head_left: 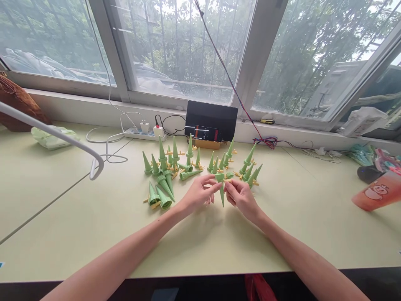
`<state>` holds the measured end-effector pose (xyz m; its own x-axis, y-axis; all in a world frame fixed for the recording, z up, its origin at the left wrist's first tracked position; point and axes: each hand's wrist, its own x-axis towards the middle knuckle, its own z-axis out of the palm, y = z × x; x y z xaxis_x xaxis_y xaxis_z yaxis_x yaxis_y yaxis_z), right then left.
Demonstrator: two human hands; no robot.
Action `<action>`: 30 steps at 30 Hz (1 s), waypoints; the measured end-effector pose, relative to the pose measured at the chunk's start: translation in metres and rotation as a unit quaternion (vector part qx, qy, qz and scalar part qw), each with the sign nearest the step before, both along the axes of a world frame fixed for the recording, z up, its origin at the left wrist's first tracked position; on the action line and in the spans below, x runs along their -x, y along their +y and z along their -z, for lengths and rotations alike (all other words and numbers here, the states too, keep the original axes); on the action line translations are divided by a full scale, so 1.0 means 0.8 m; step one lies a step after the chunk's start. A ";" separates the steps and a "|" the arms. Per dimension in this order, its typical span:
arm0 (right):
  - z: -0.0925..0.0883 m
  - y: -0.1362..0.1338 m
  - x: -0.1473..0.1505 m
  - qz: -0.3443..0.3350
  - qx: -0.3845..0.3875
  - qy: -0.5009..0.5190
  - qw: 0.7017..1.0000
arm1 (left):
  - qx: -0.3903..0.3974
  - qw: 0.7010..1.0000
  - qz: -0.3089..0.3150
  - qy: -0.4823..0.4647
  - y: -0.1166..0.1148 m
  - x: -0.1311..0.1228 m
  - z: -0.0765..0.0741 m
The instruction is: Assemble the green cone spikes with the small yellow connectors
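Between my two hands a green plastic spike (pixel 222 193) hangs point down, its wider cap end up. My left hand (pixel 203 190) has its thumb and index finger around the cap end of this spike. My right hand (pixel 239 194) pinches a small yellow piece (pixel 227 180) at the spike's side, near the cap. Behind my hands stand several green spikes with yellow pieces, among them one tall spike (pixel 189 151). To the left of my left hand, more spikes lie on their sides, including one with its open end towards me (pixel 164 199).
A tablet (pixel 211 119) with a phone (pixel 206 133) before it leans at the window. A power strip (pixel 145 134) with cables is at the back left. On the pale table (pixel 78 238) are a pink cup (pixel 377 191) at right and a green packet (pixel 53 138) at left; a white curved bar (pixel 62 136) crosses the left.
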<state>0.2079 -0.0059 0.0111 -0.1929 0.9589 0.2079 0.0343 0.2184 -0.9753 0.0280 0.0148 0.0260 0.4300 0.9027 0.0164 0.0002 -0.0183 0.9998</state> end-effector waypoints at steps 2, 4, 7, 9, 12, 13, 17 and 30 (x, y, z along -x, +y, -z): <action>-0.002 0.000 0.000 0.024 -0.008 -0.001 1.000 | 0.044 0.999 0.004 -0.008 0.003 0.001 0.000; -0.002 0.001 -0.001 0.037 -0.016 -0.004 0.999 | 0.085 0.996 -0.003 -0.016 0.006 0.002 0.001; 0.001 0.002 -0.002 0.026 -0.027 -0.017 0.999 | 0.151 0.988 0.004 -0.025 0.008 0.004 0.003; 0.004 0.001 -0.002 0.003 -0.037 -0.033 0.999 | 0.197 0.979 0.043 -0.024 0.008 0.005 0.004; 0.008 0.001 -0.002 -0.026 -0.058 -0.055 0.996 | 0.255 0.961 0.102 -0.025 0.008 0.005 0.005; 0.009 0.001 -0.003 -0.030 -0.063 -0.058 0.996 | 0.268 0.956 0.115 -0.028 0.008 0.006 0.005; 0.010 0.002 -0.004 -0.034 -0.061 -0.051 0.996 | 0.284 0.946 0.144 -0.055 0.011 0.007 0.005; -0.001 0.002 -0.003 -0.047 -0.011 0.003 0.999 | 0.158 0.969 0.147 -0.116 0.013 0.012 0.002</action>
